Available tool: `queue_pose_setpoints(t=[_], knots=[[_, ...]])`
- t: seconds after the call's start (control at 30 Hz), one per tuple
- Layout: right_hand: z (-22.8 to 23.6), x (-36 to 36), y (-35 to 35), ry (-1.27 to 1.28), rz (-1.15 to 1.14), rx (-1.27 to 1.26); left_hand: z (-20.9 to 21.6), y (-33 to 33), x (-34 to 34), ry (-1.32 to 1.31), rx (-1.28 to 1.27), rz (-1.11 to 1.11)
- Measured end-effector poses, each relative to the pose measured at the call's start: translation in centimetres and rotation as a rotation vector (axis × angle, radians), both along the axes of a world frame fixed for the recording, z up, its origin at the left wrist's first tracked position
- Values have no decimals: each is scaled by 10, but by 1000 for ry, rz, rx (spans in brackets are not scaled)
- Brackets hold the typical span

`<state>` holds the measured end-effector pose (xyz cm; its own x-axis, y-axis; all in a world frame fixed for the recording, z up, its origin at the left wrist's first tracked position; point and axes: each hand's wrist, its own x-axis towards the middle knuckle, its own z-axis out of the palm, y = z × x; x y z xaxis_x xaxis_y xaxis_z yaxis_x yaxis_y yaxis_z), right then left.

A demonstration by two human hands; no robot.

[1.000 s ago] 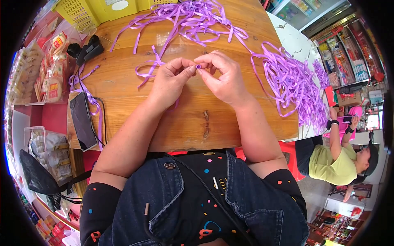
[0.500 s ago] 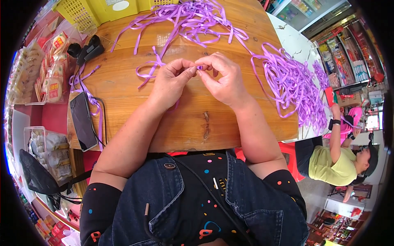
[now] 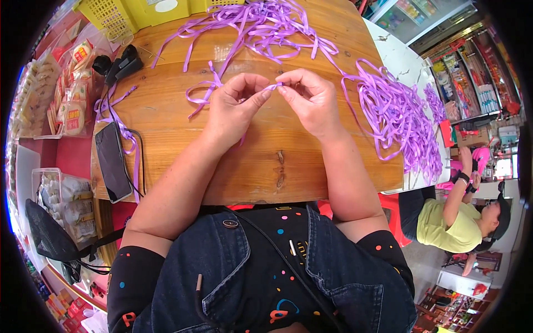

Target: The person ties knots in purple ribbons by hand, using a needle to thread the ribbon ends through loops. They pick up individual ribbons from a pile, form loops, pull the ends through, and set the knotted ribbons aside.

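Observation:
Over the middle of the wooden table, both of my hands pinch a short stretch of purple ribbon [image 3: 273, 87] between them. My left hand [image 3: 236, 108] grips it with thumb and forefinger, and my right hand [image 3: 311, 102] holds the other end the same way. Part of the ribbon is covered by my fingers. A loose purple loop [image 3: 200, 97] lies on the wood just left of my left hand. Beyond my hands spreads a tangled pile of purple ribbon [image 3: 261, 28], and a bigger heap [image 3: 394, 116] lies to the right, joined by a strand.
A yellow plastic basket [image 3: 116, 19] stands at the far left of the table [image 3: 266, 161]. Along the left edge lie a black phone [image 3: 112, 161] with a cable, a black device [image 3: 122, 65] and more ribbon. Packaged snacks [image 3: 72, 100] sit further left. At right, a person [image 3: 452, 222] in yellow-green is near shelves.
My hands have drawn slightly apart, and a short length of ribbon shows between the fingertips where a small dark-purple bit was. The person at right has lowered a red object from their raised hand.

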<state>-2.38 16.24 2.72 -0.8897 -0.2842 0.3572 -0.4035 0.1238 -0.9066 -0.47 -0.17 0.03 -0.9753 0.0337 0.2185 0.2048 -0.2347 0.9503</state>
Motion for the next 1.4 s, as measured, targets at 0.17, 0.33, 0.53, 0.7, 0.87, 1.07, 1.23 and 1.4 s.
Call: queue_pose_setpoints(t=[0.17, 0.33, 0.53, 0.7, 0.87, 1.07, 1.23, 1.4], knots=[[0, -3, 1, 61, 18, 48, 7, -2, 1, -50, 89, 6], [7, 2, -6, 186, 45, 179, 0, -6, 0, -83, 78, -100], [6, 2, -7, 318, 90, 199, 0, -5, -1, -156, 66, -170], [7, 4, -10, 293, 69, 202, -4, -8, -3, -283, 206, -242], [2, 6, -16, 237, -19, 69, 1, -11, -4, -333, 562, -258], [3, 11, -29, 369, -136, 136, 1, -9, -3, -351, 600, -294], [-4, 4, -27, 591, -213, 209, -1, -10, -3, -348, 608, -351], [0, 1, -25, 750, -213, 275, -1, -10, -4, -399, 597, -332]])
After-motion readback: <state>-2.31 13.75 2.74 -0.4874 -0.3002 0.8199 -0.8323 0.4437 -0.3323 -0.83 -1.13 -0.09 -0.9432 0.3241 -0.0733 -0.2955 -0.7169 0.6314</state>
